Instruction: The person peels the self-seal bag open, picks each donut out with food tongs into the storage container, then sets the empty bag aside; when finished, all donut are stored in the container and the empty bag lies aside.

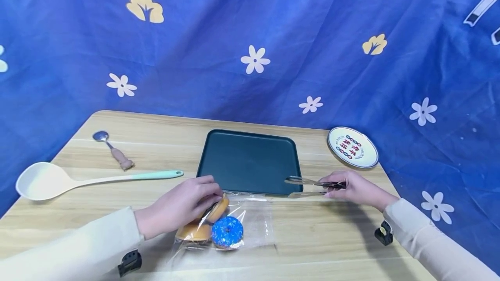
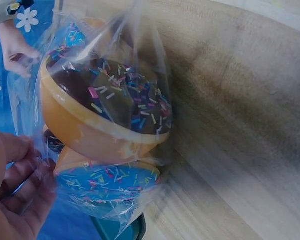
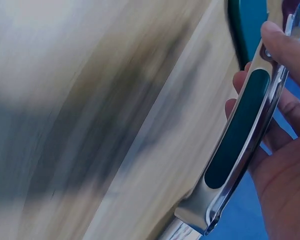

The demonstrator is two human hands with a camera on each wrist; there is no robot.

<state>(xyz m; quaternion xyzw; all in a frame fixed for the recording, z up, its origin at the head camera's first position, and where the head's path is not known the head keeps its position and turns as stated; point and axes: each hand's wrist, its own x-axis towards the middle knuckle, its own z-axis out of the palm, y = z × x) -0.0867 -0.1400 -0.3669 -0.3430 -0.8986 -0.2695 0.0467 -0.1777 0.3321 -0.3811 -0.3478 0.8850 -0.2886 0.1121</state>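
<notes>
My left hand [image 1: 183, 207] pinches a clear plastic bag [image 1: 258, 224] at the front of the table. Inside lie several doughnuts, among them a blue one with sprinkles [image 1: 228, 231]. The left wrist view shows a chocolate-topped doughnut [image 2: 110, 95] large in the bag, above a blue one [image 2: 110, 182]; my thumb and fingers [image 2: 27, 185] are at the film's edge. In my right hand [image 1: 357, 190] are metal tongs [image 1: 308, 181], their arms spread and their tips over the near right corner of the dark green tray [image 1: 250, 159]. A dark green inset [image 3: 238, 132] runs along the tongs' arm.
At the far right stands a white plate with printed figures [image 1: 365, 151]. On the left lie a large white ladle with a mint handle [image 1: 43, 181] and a small spoon [image 1: 119, 155]. A blue flowered cloth [image 1: 218, 55] hangs behind the wooden table [image 1: 164, 138].
</notes>
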